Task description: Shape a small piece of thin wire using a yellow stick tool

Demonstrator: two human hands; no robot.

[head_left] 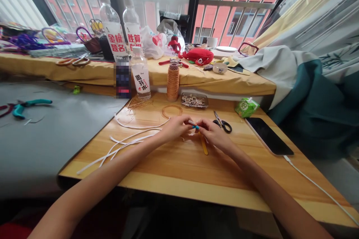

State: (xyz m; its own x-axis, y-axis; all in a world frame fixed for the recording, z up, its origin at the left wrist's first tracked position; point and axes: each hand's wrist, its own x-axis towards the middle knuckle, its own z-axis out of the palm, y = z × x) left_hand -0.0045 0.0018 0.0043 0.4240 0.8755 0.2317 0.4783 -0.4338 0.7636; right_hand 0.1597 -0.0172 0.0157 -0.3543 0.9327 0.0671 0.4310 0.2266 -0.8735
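My left hand (178,126) and my right hand (212,131) meet above the wooden table, fingertips pinched close together. Between them a small white strip (192,122) shows; most of it is hidden by the fingers. Two bright blue spots sit at the thumb tips, possibly nails or a small blue piece. Below my right hand lies a flat yellow stick (204,145). Several white cords (126,143) spread out to the left, partly passing behind my left forearm. Black-handled scissors (224,124) rest just beyond my right hand.
Behind the hands stand a spool of orange thread (173,84), a coil of thin cord (171,111) and a clear tray of small pieces (194,100). A green drink carton (246,107) and a charging phone (268,135) are right. Teal-handled pliers (32,105) lie left, a water bottle (141,76) back left.
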